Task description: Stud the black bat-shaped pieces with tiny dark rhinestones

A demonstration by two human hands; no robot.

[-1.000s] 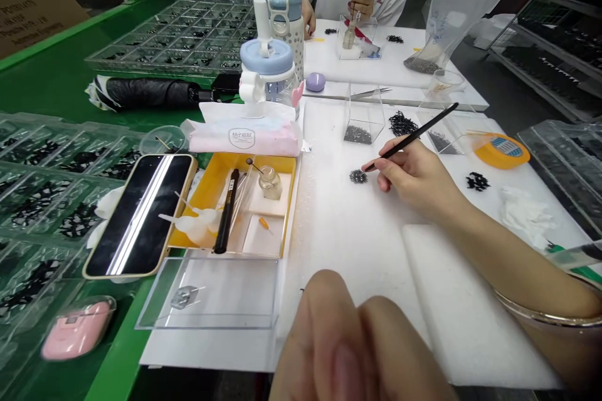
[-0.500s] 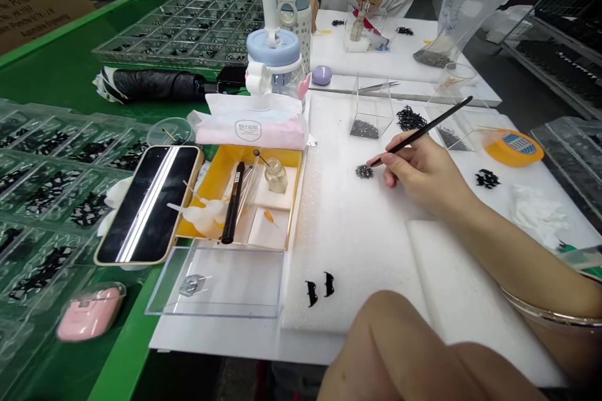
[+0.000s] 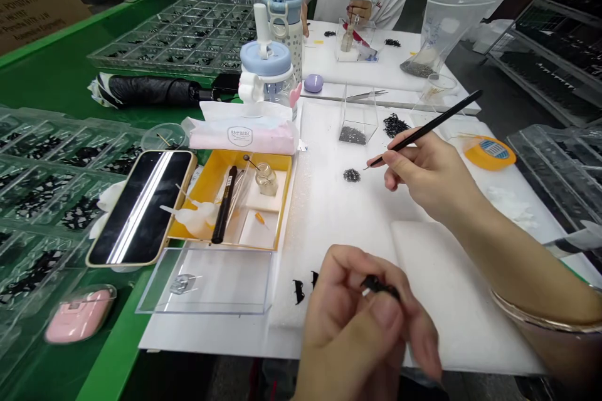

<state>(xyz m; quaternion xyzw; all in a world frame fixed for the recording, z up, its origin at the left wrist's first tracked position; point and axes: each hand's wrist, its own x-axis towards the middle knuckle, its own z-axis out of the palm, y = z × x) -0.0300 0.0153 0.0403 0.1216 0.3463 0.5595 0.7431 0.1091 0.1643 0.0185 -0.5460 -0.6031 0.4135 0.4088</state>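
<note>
My left hand [image 3: 352,326] is at the bottom middle, its thumb and fingers pinched on a small black part [image 3: 382,287]. Partly hidden behind that hand, two thin black pieces with curved edges [image 3: 298,291] lie on the white foam mat [image 3: 324,219]. My right hand [image 3: 426,169] grips a slender black pen-like tool [image 3: 435,125] with a fine tip. The tip is just right of a little heap of tiny dark metallic bits [image 3: 352,175], apart from it. Behind the heap stand a clear box of similar bits [image 3: 352,134] and a pile of black parts [image 3: 396,125].
Left of the mat sit a yellow tray [image 3: 288,200] with a glass jar [image 3: 266,180] and a black marker [image 3: 224,205], a clear lid [image 3: 207,312] and a phone [image 3: 141,210]. Cups [image 3: 270,59] stand behind. An orange container [image 3: 489,153] is at right. Across the table, a co-worker's hand [image 3: 360,9] works.
My left hand has risen and turned, bringing the small black part into sight. The tool tip in my right hand has moved from the heap to its right. The view has shifted slightly.
</note>
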